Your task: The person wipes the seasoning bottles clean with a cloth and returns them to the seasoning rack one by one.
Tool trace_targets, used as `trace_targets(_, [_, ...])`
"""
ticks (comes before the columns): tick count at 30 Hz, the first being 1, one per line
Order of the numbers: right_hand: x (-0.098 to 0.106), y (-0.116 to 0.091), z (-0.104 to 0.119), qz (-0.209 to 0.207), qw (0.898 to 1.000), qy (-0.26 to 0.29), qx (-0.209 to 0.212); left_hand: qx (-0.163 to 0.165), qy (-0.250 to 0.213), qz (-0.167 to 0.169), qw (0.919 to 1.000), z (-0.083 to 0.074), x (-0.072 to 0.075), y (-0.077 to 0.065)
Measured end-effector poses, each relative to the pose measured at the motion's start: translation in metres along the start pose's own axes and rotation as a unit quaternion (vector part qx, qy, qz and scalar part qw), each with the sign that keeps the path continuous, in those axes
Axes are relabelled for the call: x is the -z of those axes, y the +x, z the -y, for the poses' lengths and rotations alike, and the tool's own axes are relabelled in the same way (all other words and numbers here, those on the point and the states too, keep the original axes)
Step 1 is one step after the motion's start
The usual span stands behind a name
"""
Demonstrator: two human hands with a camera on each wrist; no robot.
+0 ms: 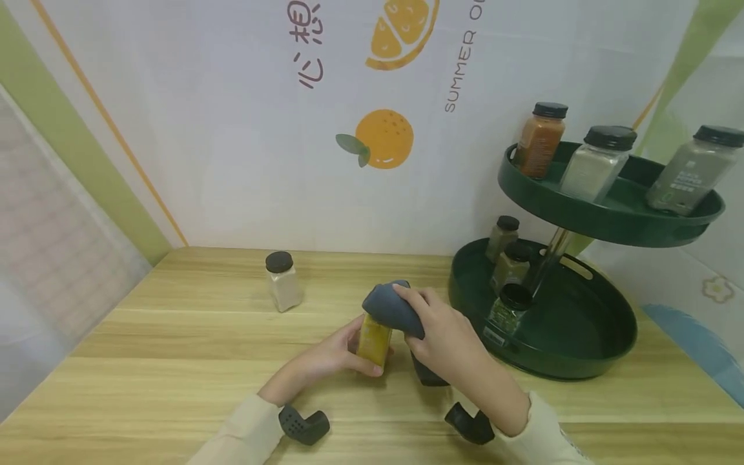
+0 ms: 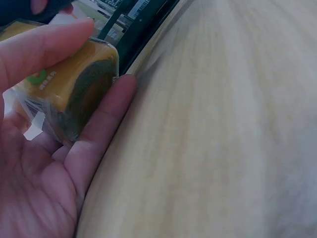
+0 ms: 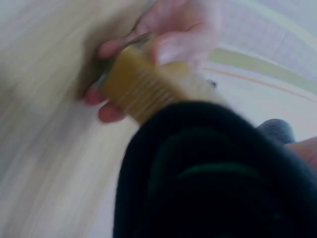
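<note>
My left hand (image 1: 343, 349) grips a jar of yellow powder (image 1: 374, 341), which stands tilted just above or on the wooden table; I cannot tell which. In the left wrist view the jar (image 2: 74, 74) sits between the thumb and fingers, its base toward the camera. A dark blue-grey cloth (image 1: 395, 309) covers the jar's top, held by my right hand (image 1: 450, 332) with curled fingers. Below that hand hangs a dark piece (image 1: 429, 371), possibly more of the cloth. A large dark shape (image 3: 213, 173) blocks much of the right wrist view. The jar's lid is hidden.
A jar with pale contents and a black lid (image 1: 283, 284) stands at the table's back left. On the right is a two-tier green rack (image 1: 581, 349); three jars are on its upper tray (image 1: 610, 223), and three smaller ones are below. A printed cloth hangs behind.
</note>
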State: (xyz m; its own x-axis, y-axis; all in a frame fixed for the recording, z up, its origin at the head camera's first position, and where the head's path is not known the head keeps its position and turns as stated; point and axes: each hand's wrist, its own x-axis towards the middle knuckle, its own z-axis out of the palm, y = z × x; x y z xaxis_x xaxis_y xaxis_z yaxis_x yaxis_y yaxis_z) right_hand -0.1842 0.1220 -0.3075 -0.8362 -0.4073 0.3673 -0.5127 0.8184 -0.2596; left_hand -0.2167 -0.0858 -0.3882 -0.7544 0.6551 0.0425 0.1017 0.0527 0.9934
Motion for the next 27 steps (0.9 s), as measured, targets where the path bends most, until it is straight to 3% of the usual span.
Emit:
trace_targets(8, [-0.001, 0.005, -0.01, 0.013, 1.0, -0.002, -0.022, 0.045, 0.026, -0.028, 0.9982, -0.004, -0.002, -0.002])
trace_targets(20, [0.006, 0.007, -0.015, 0.043, 0.997, -0.015, -0.061, 0.048, 0.022, -0.027, 0.9982, -0.003, -0.002, -0.001])
trace_targets(27, [0.007, 0.008, -0.023, 0.061, 0.993, -0.034, -0.092, 0.054, 0.026, -0.047, 0.9971, -0.004, -0.003, -0.001])
